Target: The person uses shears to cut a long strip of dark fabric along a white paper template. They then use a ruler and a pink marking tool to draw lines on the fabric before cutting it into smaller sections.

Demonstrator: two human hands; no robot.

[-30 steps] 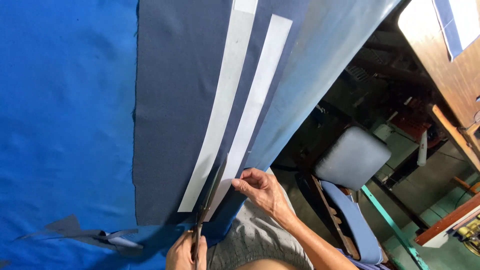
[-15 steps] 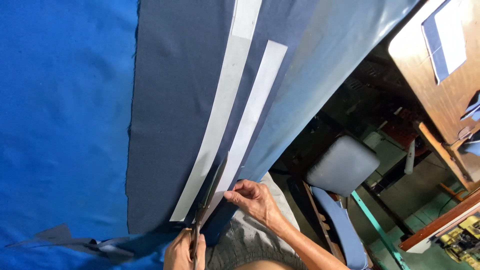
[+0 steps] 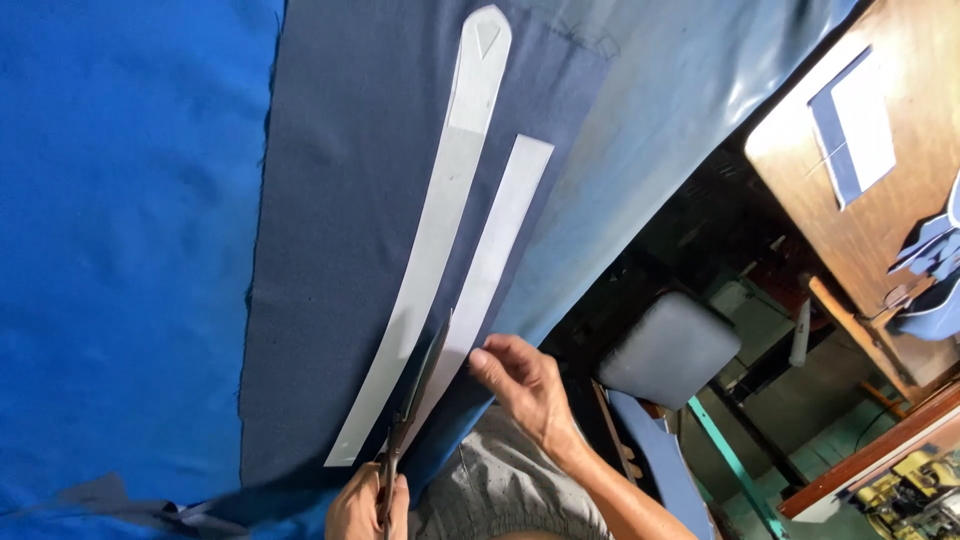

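- Scissors (image 3: 415,400) in my left hand (image 3: 365,505), at the near edge of the cutting table. Long axis runs from the handles by the near edge up and slightly right; tips point away from me, into the cloth.
- Blades are nearly closed, lying in the narrow gap between the two pale pattern strips.
- Left hand fingers curled tight around the scissor handles; only the top of the hand is in view at the bottom of the picture.
- Right hand (image 3: 525,385) just right of the blades, fingers pressed together and flat, tips holding down the near end of the short strip (image 3: 490,270) on the dark navy fabric (image 3: 340,250).
- Long curved strip (image 3: 430,240) lies left of the scissors, pale grey, one end pointed with a small triangle mark, that end toward the far edge. Same long axis as the scissors, slightly bowed.
- Short strip is straight with a square far end, close beside the long one but not touching it in the upper part.
- Navy fabric lies over bright blue cloth (image 3: 120,250), which fills the whole left side of the table; lots of open cloth there.
- Right edge of the table drops off just past my right hand: grey padded stool (image 3: 670,350) below, well apart.
- Wooden table (image 3: 850,230) at far right, carrying a white rectangle edged in blue (image 3: 855,130) and blue cloth scraps.
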